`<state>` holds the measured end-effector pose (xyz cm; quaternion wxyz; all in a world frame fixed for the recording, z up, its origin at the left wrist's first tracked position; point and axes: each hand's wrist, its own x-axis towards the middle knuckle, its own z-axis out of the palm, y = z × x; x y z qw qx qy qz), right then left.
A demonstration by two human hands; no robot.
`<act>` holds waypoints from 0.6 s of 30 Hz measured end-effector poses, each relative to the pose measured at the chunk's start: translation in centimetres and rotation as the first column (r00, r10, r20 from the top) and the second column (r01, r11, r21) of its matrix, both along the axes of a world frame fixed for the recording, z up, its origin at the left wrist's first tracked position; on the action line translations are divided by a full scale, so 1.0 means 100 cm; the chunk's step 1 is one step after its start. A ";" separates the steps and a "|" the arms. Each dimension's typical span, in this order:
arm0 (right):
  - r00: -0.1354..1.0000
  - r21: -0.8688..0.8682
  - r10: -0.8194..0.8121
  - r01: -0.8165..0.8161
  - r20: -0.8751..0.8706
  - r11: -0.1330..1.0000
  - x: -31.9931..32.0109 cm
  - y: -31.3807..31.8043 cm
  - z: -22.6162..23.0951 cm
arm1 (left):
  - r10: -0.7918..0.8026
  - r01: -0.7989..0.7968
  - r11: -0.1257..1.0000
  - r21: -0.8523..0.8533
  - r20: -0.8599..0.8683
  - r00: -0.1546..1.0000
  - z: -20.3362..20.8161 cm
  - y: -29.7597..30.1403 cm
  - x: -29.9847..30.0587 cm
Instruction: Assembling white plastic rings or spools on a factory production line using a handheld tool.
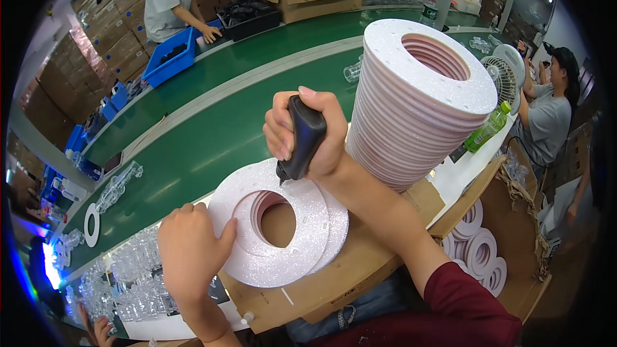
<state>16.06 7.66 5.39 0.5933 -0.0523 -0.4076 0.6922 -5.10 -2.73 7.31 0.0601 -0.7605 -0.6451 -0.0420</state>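
Note:
A glittery white ring (257, 263) lies on top of a small stack of rings on brown cardboard, overlapping another ring (335, 231) beneath it. My left hand (193, 244) grips its left side, the thumb resting on the upper face. In my right hand (321, 135) is a black-handled tool (303, 138), fingers wrapped round its handle. Its narrow tip points down at the ring's far edge; whether it touches, I cannot tell. Just to the right rises a tall stack of similar white rings (411, 115), leaning a little.
A green conveyor belt (193, 154) runs behind, with clear plastic parts (135, 263) at left. A carton (514, 270) at lower right holds more rings. A green bottle (488, 127) and a fan (501, 77) stand beyond the tall stack. Co-workers are at the far left and right.

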 end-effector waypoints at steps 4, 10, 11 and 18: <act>0.999 -0.014 0.044 -0.044 -0.022 0.999 0.002 0.002 0.001 | 0.018 -0.018 1.000 -0.019 0.014 1.000 0.002 -0.002 0.000; 0.980 0.000 0.093 -0.094 -0.175 0.996 0.012 0.005 0.008 | -0.054 0.052 0.998 0.038 0.045 0.998 0.000 0.006 -0.001; 0.978 0.019 0.113 -0.111 -0.173 0.994 0.014 0.005 0.007 | -0.088 0.086 0.996 0.031 0.073 0.993 0.001 0.007 0.000; 0.964 0.073 0.216 -0.207 -0.154 0.976 0.005 0.002 0.000 | -0.193 0.183 0.980 0.075 0.150 0.970 -0.002 0.013 0.004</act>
